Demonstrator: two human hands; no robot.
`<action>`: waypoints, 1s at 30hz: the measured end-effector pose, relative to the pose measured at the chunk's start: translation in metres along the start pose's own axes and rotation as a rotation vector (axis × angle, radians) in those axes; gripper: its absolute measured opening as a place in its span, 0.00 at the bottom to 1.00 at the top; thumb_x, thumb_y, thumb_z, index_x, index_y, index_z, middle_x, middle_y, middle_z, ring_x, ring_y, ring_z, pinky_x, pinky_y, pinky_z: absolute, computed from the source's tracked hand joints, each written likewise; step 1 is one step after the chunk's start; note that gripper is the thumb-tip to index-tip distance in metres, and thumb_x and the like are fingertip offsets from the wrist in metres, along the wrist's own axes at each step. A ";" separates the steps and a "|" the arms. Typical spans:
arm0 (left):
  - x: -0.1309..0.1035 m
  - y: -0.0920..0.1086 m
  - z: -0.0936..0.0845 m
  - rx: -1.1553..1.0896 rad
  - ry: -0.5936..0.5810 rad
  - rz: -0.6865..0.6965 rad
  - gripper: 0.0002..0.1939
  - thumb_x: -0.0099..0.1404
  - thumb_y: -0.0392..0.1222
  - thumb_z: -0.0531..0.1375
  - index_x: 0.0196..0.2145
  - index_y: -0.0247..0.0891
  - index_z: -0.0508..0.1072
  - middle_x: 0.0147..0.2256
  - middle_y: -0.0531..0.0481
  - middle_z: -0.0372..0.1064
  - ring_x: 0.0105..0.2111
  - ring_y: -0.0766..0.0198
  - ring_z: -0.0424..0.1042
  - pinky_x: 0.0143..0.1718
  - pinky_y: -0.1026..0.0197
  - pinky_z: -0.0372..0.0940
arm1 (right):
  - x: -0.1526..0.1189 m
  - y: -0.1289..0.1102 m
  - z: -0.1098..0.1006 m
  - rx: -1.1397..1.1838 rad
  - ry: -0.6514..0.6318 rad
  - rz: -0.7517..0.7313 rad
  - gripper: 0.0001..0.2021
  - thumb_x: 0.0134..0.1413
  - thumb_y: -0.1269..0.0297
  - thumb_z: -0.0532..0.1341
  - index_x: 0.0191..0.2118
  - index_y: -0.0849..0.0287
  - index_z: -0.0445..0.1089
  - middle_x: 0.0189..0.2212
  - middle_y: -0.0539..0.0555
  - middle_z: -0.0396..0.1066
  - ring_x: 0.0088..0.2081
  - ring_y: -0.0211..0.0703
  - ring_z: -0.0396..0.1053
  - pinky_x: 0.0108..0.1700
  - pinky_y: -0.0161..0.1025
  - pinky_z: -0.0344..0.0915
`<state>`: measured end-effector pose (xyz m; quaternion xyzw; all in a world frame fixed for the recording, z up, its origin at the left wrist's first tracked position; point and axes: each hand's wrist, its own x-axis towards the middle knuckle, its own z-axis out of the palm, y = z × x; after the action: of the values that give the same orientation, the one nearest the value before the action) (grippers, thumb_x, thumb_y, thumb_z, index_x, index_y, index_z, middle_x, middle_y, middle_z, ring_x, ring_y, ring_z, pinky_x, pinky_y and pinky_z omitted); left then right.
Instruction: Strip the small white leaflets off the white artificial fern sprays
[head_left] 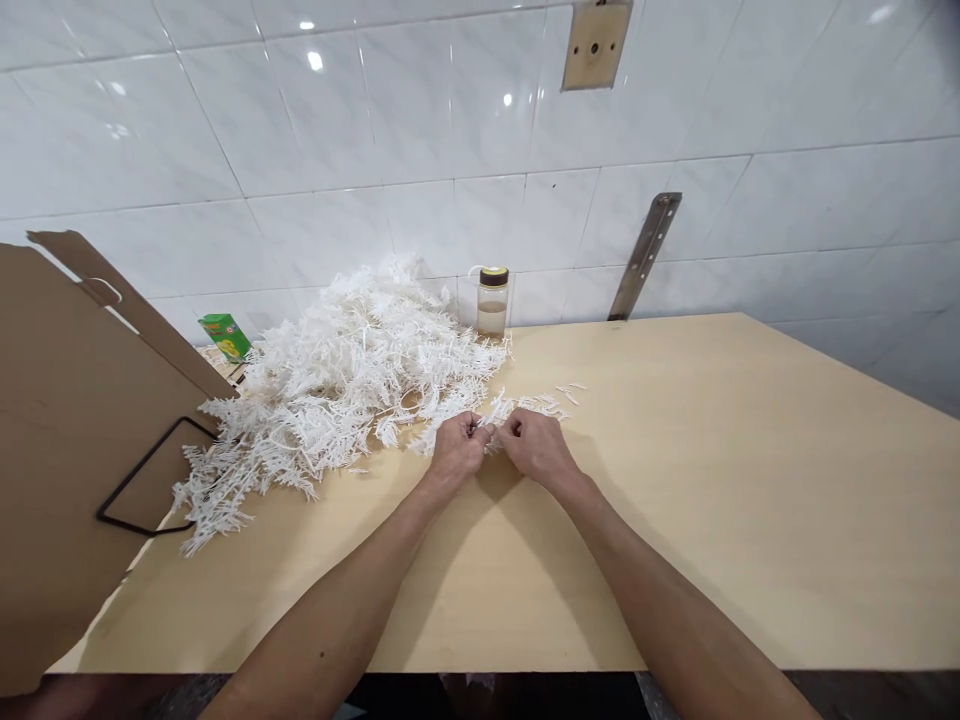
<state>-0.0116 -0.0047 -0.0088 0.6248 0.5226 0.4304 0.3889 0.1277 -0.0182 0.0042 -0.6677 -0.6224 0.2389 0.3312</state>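
My left grip [459, 447] and right grip [537, 445] pinch white, branching, plastic-looking sprigs [498, 408] low over the pale wood-toned worktop [712, 480], beside a tangled white heap [367, 350]; pulling too hard could snap thin stems.

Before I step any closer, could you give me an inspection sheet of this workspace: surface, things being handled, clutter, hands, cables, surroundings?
Surface: pale wood-toned tabletop.
Things being handled: large tangled heap of white, branching, plastic-looking sprigs; small loose white pieces by the hands.
Clutter: clear bottle with a dark lid; small green box; brown cardboard sheet at left; thin black angular loop beside it.
Hands: left hand and right hand close together, fingers bent over white pieces; exact grip unclear.
Cables: nothing seen.
Surroundings: glossy white tiled wall; beige rectangular wall plate; slanting metal strip with holes.
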 end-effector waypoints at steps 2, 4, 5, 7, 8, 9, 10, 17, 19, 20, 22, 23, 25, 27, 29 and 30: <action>-0.001 0.002 -0.002 -0.041 -0.005 0.044 0.11 0.57 0.46 0.59 0.23 0.37 0.66 0.19 0.58 0.55 0.21 0.71 0.53 0.24 0.66 0.49 | 0.000 0.002 -0.008 -0.082 0.070 -0.061 0.06 0.46 0.68 0.57 0.21 0.58 0.63 0.20 0.51 0.70 0.23 0.38 0.67 0.26 0.33 0.59; -0.001 0.004 -0.004 -0.095 -0.013 0.029 0.13 0.56 0.48 0.60 0.23 0.37 0.66 0.19 0.58 0.55 0.21 0.71 0.53 0.24 0.66 0.49 | -0.001 0.004 -0.016 0.027 0.019 -0.034 0.06 0.48 0.66 0.56 0.23 0.58 0.65 0.18 0.50 0.69 0.20 0.37 0.65 0.22 0.32 0.59; 0.000 0.005 -0.005 -0.123 -0.022 -0.003 0.14 0.56 0.49 0.61 0.22 0.37 0.65 0.18 0.58 0.54 0.20 0.72 0.52 0.23 0.66 0.48 | 0.000 0.006 -0.020 0.115 -0.015 0.001 0.06 0.49 0.65 0.56 0.25 0.58 0.66 0.17 0.49 0.68 0.17 0.36 0.64 0.20 0.32 0.58; 0.002 0.006 -0.007 -0.180 -0.057 -0.080 0.18 0.55 0.53 0.62 0.21 0.36 0.65 0.16 0.59 0.53 0.18 0.73 0.50 0.21 0.66 0.47 | 0.002 0.010 -0.028 0.268 -0.022 0.063 0.06 0.49 0.63 0.57 0.26 0.58 0.66 0.16 0.48 0.67 0.14 0.35 0.61 0.17 0.32 0.57; 0.003 0.006 -0.009 -0.205 -0.072 -0.118 0.19 0.55 0.54 0.63 0.21 0.37 0.64 0.16 0.59 0.52 0.17 0.73 0.49 0.21 0.66 0.46 | 0.004 0.013 -0.032 0.312 0.008 0.079 0.06 0.49 0.62 0.57 0.26 0.58 0.66 0.17 0.48 0.67 0.14 0.35 0.61 0.17 0.32 0.57; 0.004 0.007 -0.010 -0.232 -0.084 -0.151 0.20 0.54 0.55 0.63 0.21 0.37 0.64 0.15 0.60 0.51 0.16 0.74 0.48 0.20 0.66 0.45 | 0.005 0.016 -0.035 0.332 0.049 0.088 0.06 0.49 0.62 0.58 0.27 0.58 0.66 0.17 0.48 0.67 0.14 0.35 0.62 0.17 0.32 0.58; 0.005 0.007 -0.011 -0.257 -0.095 -0.180 0.20 0.54 0.55 0.64 0.21 0.37 0.64 0.15 0.60 0.51 0.15 0.74 0.48 0.19 0.67 0.45 | 0.007 0.020 -0.038 0.331 0.097 0.096 0.07 0.49 0.61 0.59 0.27 0.58 0.66 0.18 0.48 0.68 0.14 0.35 0.62 0.17 0.33 0.59; 0.004 0.012 -0.013 -0.296 -0.181 -0.313 0.18 0.53 0.53 0.65 0.24 0.38 0.64 0.13 0.58 0.57 0.13 0.74 0.52 0.16 0.68 0.44 | 0.012 0.034 -0.047 0.166 0.289 0.048 0.12 0.48 0.59 0.62 0.38 0.60 0.71 0.33 0.55 0.75 0.22 0.37 0.69 0.24 0.35 0.65; 0.003 0.013 -0.013 -0.312 -0.189 -0.302 0.17 0.53 0.52 0.65 0.24 0.38 0.65 0.13 0.57 0.58 0.13 0.74 0.54 0.16 0.69 0.45 | 0.008 0.026 -0.044 0.132 0.227 -0.063 0.11 0.51 0.58 0.60 0.35 0.59 0.73 0.32 0.54 0.76 0.27 0.39 0.71 0.29 0.35 0.65; 0.003 0.014 -0.014 -0.314 -0.186 -0.294 0.17 0.53 0.52 0.66 0.24 0.37 0.65 0.13 0.57 0.58 0.13 0.74 0.54 0.16 0.69 0.45 | 0.006 0.021 -0.041 0.122 0.174 -0.121 0.11 0.52 0.58 0.60 0.32 0.59 0.75 0.30 0.53 0.76 0.29 0.40 0.71 0.31 0.35 0.65; 0.002 0.016 -0.014 -0.304 -0.173 -0.287 0.18 0.52 0.53 0.66 0.24 0.37 0.65 0.13 0.57 0.59 0.12 0.74 0.53 0.15 0.69 0.44 | 0.001 0.010 -0.035 0.132 0.043 -0.208 0.12 0.54 0.57 0.58 0.31 0.57 0.77 0.28 0.51 0.76 0.30 0.40 0.71 0.34 0.35 0.64; 0.002 0.017 -0.014 -0.297 -0.162 -0.289 0.18 0.52 0.53 0.66 0.24 0.37 0.65 0.13 0.57 0.59 0.12 0.75 0.52 0.15 0.69 0.44 | -0.002 0.006 -0.033 0.134 -0.011 -0.230 0.13 0.54 0.57 0.58 0.32 0.57 0.77 0.28 0.50 0.76 0.30 0.40 0.70 0.34 0.35 0.63; 0.001 0.019 -0.014 -0.288 -0.145 -0.296 0.18 0.52 0.52 0.66 0.24 0.37 0.65 0.12 0.58 0.59 0.12 0.75 0.52 0.14 0.69 0.44 | -0.004 0.001 -0.027 0.117 -0.075 -0.240 0.14 0.55 0.56 0.57 0.33 0.56 0.78 0.29 0.50 0.77 0.29 0.39 0.70 0.33 0.34 0.62; 0.000 0.021 -0.014 -0.294 -0.142 -0.293 0.17 0.52 0.51 0.66 0.25 0.37 0.65 0.13 0.57 0.60 0.12 0.74 0.54 0.14 0.70 0.46 | -0.005 0.000 -0.023 0.093 -0.111 -0.236 0.15 0.56 0.56 0.57 0.33 0.57 0.78 0.29 0.51 0.77 0.28 0.39 0.69 0.32 0.35 0.61; -0.001 0.021 -0.014 -0.303 -0.147 -0.289 0.16 0.52 0.50 0.67 0.25 0.37 0.66 0.13 0.57 0.61 0.12 0.74 0.56 0.15 0.70 0.47 | -0.004 0.003 -0.020 0.081 -0.126 -0.231 0.15 0.56 0.56 0.57 0.32 0.57 0.79 0.27 0.50 0.77 0.27 0.39 0.68 0.31 0.35 0.60; -0.001 0.020 -0.014 -0.307 -0.150 -0.286 0.16 0.53 0.50 0.67 0.25 0.37 0.66 0.14 0.57 0.61 0.13 0.74 0.57 0.15 0.70 0.47 | -0.003 0.005 -0.019 0.080 -0.123 -0.226 0.15 0.55 0.56 0.57 0.32 0.57 0.79 0.26 0.50 0.76 0.27 0.39 0.68 0.31 0.35 0.60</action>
<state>-0.0180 -0.0079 0.0147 0.5080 0.5037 0.3976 0.5746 0.1443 -0.0242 0.0131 -0.5637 -0.7028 0.2652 0.3436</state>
